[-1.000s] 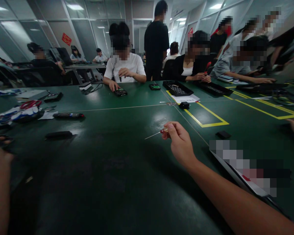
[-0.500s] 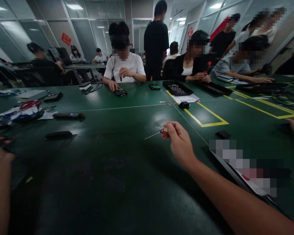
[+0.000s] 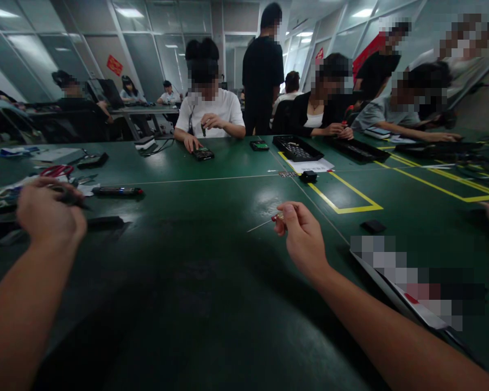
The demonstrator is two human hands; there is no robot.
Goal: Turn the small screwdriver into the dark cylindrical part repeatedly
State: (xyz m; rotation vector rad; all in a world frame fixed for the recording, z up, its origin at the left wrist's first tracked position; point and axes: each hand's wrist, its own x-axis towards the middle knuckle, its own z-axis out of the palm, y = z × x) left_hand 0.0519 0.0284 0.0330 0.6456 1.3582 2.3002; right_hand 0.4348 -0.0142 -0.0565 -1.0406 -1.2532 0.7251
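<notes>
My right hand [image 3: 303,236] is closed round the handle of a small screwdriver [image 3: 261,225]. Its thin metal shaft points left and slightly down above the green table [image 3: 195,260]. At the left, my left hand [image 3: 51,212] has its fingers curled on a dark object [image 3: 67,195], blurred and partly covered, whose kind I cannot make out. A black bar-shaped piece [image 3: 106,221] lies just right of that hand. Behind it rests a dark marker-like tube [image 3: 118,191] with a red end.
People sit across the table; one in white works on a dark drive-like device [image 3: 202,154]. Black trays [image 3: 297,147], yellow tape outlines [image 3: 358,208] and a small black block [image 3: 308,176] lie farther back. A dark flat piece [image 3: 373,226] is beyond my right wrist.
My left hand has come in from the left edge, rightward and up, with the dark object. My right hand with the screwdriver stays nearly where it was; the view has shifted slightly.
</notes>
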